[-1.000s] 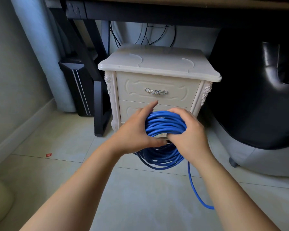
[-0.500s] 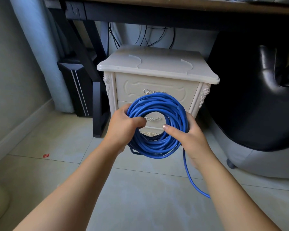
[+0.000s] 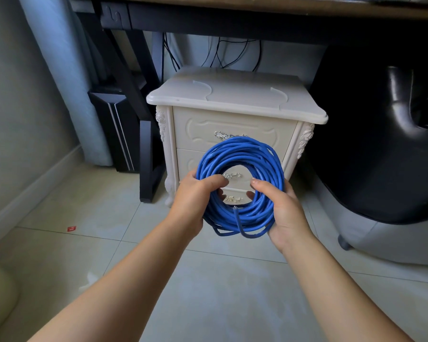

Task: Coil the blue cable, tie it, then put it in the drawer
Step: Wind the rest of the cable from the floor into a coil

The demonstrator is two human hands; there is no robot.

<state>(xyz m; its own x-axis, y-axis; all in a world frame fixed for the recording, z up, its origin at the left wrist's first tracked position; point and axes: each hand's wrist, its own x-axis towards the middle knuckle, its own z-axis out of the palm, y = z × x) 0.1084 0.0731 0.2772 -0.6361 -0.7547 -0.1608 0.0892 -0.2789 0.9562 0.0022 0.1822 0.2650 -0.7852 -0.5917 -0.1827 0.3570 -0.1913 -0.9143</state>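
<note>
The blue cable [image 3: 242, 154] is wound into a round coil held upright in front of a cream nightstand [image 3: 235, 102]. My left hand [image 3: 195, 198] grips the coil's left side, thumb curled through the ring. On the right side my right hand [image 3: 284, 211] grips the coil, thumb over the front strands. The cable's loose end [image 3: 237, 218] lies across the bottom of the coil. Both nightstand drawers are closed; the top drawer [image 3: 200, 129] shows a silver handle just above the coil, and the lower drawer's handle [image 3: 232, 176] shows through the ring.
A dark desk [image 3: 232, 11] spans above the nightstand, its black leg [image 3: 146, 154] at the left. A black chair [image 3: 381, 144] stands close on the right. A dark computer case [image 3: 116, 129] sits left. Pale floor tiles [image 3: 208, 292] lie below my arms.
The coil has been lifted upright and opened into a ring. The trailing cable that hung to the floor is gone; its end now lies across the coil's bottom. My right hand now grips the coil.
</note>
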